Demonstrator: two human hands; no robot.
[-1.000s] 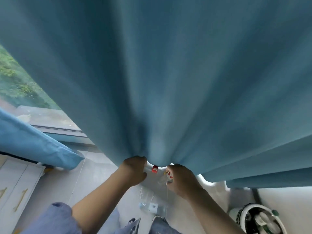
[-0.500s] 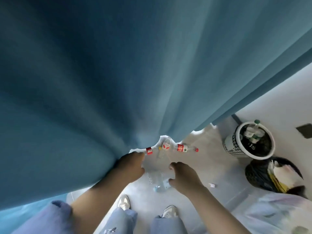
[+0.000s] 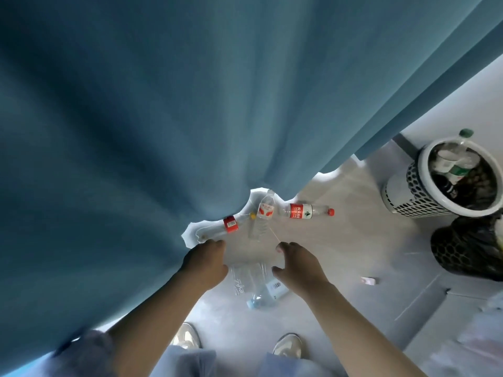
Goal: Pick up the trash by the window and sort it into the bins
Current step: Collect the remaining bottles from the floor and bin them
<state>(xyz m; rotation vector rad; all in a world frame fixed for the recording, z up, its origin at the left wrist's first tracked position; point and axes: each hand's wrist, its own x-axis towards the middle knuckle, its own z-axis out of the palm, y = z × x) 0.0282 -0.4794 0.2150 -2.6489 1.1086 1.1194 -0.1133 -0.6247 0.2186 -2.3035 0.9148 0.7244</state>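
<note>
Under curtain (image 3: 190,104) hem, bottles (image 3: 231,225) half hidden; left hand (image 3: 204,265) fingers' grip unclear, right hand (image 3: 298,266) fingers released.

Soft daylight brightens the floor (image 3: 353,240), the curtain (image 3: 163,104) shades darker leftward (edges bend, slightly blurred).

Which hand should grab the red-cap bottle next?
Right. The right hand is open, holds nothing, and is on the same side as the red-cap bottle. The left hand is against the curtain hem, farther off.
</note>
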